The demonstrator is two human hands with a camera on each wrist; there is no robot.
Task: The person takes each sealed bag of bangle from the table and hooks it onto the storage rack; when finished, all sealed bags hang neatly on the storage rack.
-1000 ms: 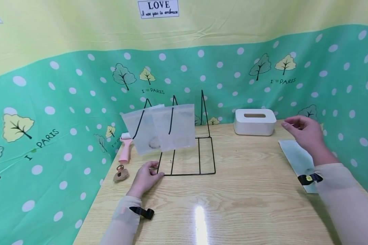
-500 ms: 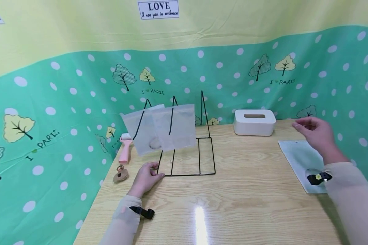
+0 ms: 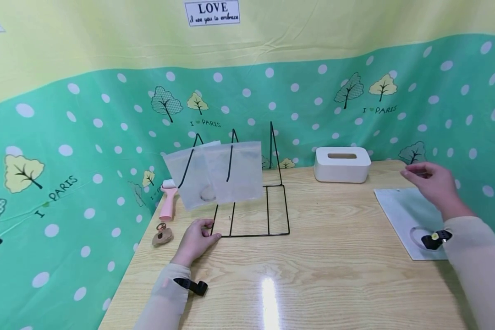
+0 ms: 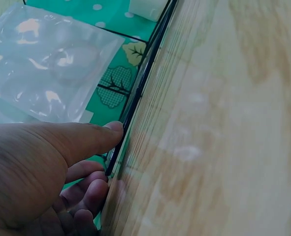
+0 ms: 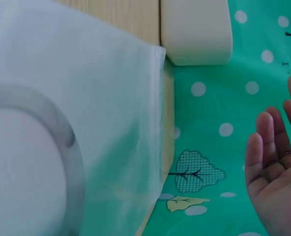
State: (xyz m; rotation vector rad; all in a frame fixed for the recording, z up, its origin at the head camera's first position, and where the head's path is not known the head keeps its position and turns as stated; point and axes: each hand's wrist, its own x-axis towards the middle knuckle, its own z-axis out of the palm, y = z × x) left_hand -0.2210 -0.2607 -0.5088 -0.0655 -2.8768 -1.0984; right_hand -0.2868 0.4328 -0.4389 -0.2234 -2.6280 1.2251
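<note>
My left hand (image 3: 195,240) pinches the front left corner of a black wire rack (image 3: 251,235). In the left wrist view, the thumb lies along the rack's dark rod (image 4: 138,93) with curled fingers below it. Two translucent zip bags (image 3: 243,174) stand tilted among the rack's uprights; a round outline shows in the left bag (image 3: 189,183). At the right, my right hand (image 3: 435,185) is raised near the far end of a pale, flat zip bag (image 3: 398,213), fingers loosely bent and holding nothing. A grey ring shape (image 5: 69,162) shows on that bag in the right wrist view.
A white tissue box (image 3: 342,169) stands at the back, right of the rack. On the left lie a pink-handled lint roller (image 3: 168,204) and a small brown item with a metal ring (image 3: 162,236). A green dotted curtain (image 3: 313,105) surrounds the wooden table (image 3: 313,275).
My right hand has moved right and slightly toward me, uncovering more of the flat bag and its ring shape. The left hand, rack and bags stay where they were.
</note>
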